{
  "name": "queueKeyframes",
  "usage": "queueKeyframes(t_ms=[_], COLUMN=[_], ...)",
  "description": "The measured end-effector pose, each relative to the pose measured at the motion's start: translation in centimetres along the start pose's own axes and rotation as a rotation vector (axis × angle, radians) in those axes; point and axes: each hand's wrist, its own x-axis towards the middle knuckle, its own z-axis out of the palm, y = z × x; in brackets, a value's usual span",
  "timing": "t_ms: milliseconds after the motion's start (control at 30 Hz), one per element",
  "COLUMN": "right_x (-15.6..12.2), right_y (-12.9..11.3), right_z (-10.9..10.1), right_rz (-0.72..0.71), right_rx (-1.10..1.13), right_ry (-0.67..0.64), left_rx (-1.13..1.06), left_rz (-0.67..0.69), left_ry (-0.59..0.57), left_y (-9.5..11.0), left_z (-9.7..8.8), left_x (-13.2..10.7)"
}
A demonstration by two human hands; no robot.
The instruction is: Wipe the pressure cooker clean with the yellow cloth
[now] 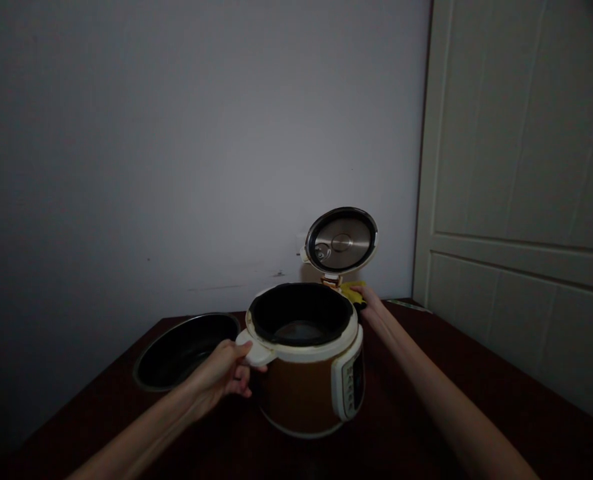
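Note:
A brown and white electric pressure cooker [301, 393] stands on the table, its control panel turned to the right. Its round lid [341, 241] is raised on the hinge at the back, the metal inner side facing me. Inside, the cooker is dark with a paler bottom. My left hand [233, 367] grips the white side handle [256, 348], thumb on top and fingers beneath. At the far right side of the rim, my right hand [369, 299] is closed on a yellow cloth [352, 292], pressed near the hinge; its fingers are partly hidden.
Left of the cooker lies a dark inner pot [189, 350] with a metal rim, close to my left forearm. The dark red table [406, 400] meets a pale wall [201, 167] at the back. A white panelled door [521, 167] stands on the right.

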Motion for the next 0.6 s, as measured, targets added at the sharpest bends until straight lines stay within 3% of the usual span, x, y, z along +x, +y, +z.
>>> queueKeyframes(t_ms=[267, 600], right_x=[0.5, 2.0], right_y=[-0.6, -0.6], right_z=[0.7, 1.0], right_rz=[0.146, 0.204], right_rx=[-0.01, -0.048], right_ry=[0.044, 0.036], left_rx=[-0.079, -0.141], left_rz=[-0.055, -0.054], left_ry=[-0.045, -0.131], left_y=[-0.6, -1.8], left_z=[1.2, 2.5], left_x=[-0.9, -1.1])
